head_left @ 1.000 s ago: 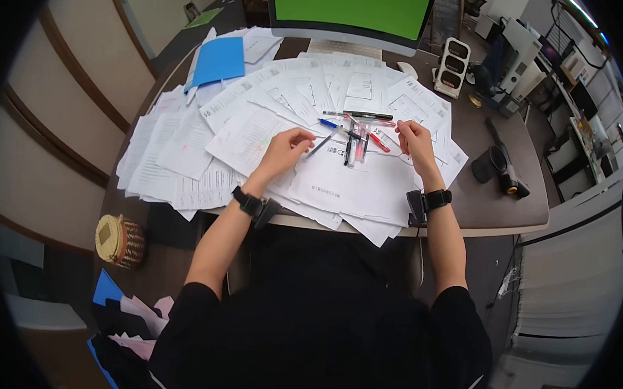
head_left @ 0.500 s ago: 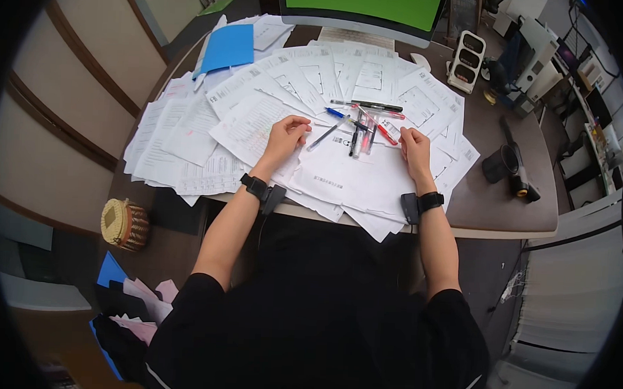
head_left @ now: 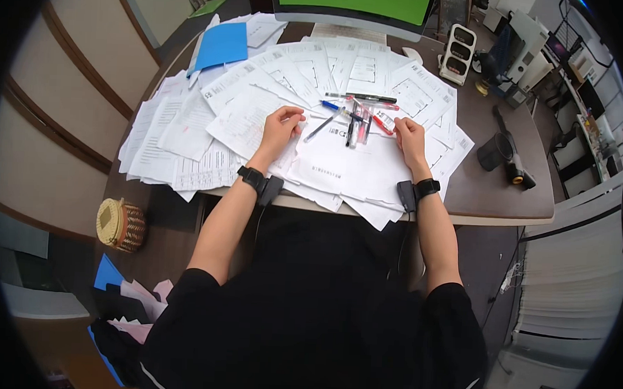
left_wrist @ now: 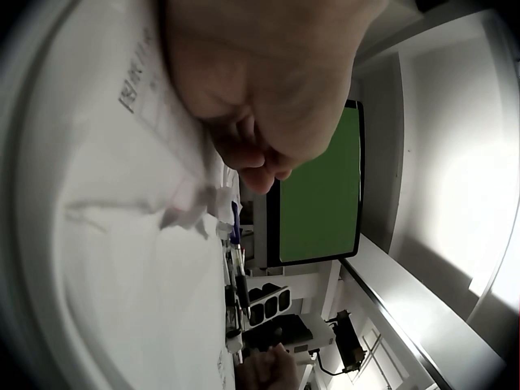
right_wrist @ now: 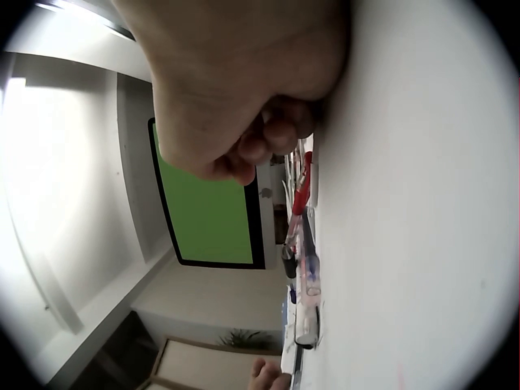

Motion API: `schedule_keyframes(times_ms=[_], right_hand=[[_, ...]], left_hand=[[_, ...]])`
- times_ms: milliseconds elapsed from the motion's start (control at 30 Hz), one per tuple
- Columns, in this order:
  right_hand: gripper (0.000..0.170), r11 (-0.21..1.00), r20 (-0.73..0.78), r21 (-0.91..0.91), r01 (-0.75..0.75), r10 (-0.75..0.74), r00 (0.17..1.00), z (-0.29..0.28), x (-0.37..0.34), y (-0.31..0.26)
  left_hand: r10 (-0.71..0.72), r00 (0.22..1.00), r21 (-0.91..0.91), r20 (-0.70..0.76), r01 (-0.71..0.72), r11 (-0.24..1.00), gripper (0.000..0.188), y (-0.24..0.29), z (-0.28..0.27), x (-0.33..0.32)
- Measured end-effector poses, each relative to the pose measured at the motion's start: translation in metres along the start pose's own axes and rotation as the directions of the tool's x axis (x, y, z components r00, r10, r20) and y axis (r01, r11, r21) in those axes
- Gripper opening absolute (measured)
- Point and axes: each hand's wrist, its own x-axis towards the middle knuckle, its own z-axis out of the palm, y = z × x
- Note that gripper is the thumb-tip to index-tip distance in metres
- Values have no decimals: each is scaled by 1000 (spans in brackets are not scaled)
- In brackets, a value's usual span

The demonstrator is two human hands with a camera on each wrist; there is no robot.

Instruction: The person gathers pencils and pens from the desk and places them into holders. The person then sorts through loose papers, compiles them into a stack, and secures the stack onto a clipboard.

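Observation:
In the head view, my left hand (head_left: 279, 129) rests on the papers left of a loose pile of pens, fingers loosely curled and holding nothing. A dark pen (head_left: 321, 126) and a blue pen (head_left: 331, 106) lie nearest it. To the right of the pile, my right hand (head_left: 411, 140) rests loosely curled and empty, close to a red pen (head_left: 382, 124). A black pen (head_left: 375, 98) lies across the back of the pile. Overlapping printed sheets (head_left: 327, 164) lie under the pens. The left wrist view has a crumpled paper edge (left_wrist: 191, 213) near the left fingertips.
Behind the papers stands a monitor (head_left: 354, 3) with a green screen. A blue folder (head_left: 223, 44) lies at the back left. On the right are a white holder (head_left: 458, 55) and a dark cup (head_left: 493, 152). A woven basket (head_left: 121, 224) sits lower left.
The right hand has come slightly nearer the body and lower beside the pens. The left hand has shifted a little outward. The pens lie as before, and the head view has moved slightly.

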Motion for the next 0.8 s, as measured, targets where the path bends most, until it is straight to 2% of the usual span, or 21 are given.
schedule_keyframes(times_ms=[167,233,367,433,467,533,567,600,667,700,800], right_hand=[[33,999,5,20,-30,30,1000,2,-2,-3],[34,1000,-3,22,-21,21,1000,0,-3,-1],[18,1000,-14,-4,-18,18,1000,3,-1,0],[13,996,-27,-77,53,-56,998,5,-1,2],[13,995,-26,-79,60,-62,998,6,1,4],[22,941,4,-293,169,-175,985,9,4,11],[30,901,28,-389,190,-195,980,9,8,14],[30,902,26,-388,187,-192,981,8,11,17],[28,870,48,-476,129,-121,992,12,12,16],[26,858,33,-499,122,-122,992,13,13,15],[24,827,32,-559,63,-55,998,14,16,11]], left_hand=[[-35,999,-12,2,35,999,17,3,2,-4],[7,1000,15,4,-7,1000,16,4,2,-3],[-9,1000,20,-9,9,1000,16,5,6,-1],[-160,986,339,42,137,931,22,15,15,2],[-154,987,337,42,131,932,22,22,20,7],[-31,998,658,49,-9,753,31,33,31,22],[5,997,756,79,-63,652,49,36,37,29],[3,997,756,80,-63,651,49,38,44,37],[-133,989,953,69,-25,302,68,39,58,51],[-183,981,951,69,-10,308,80,40,62,57],[-178,982,962,59,-9,274,79,41,75,63]])
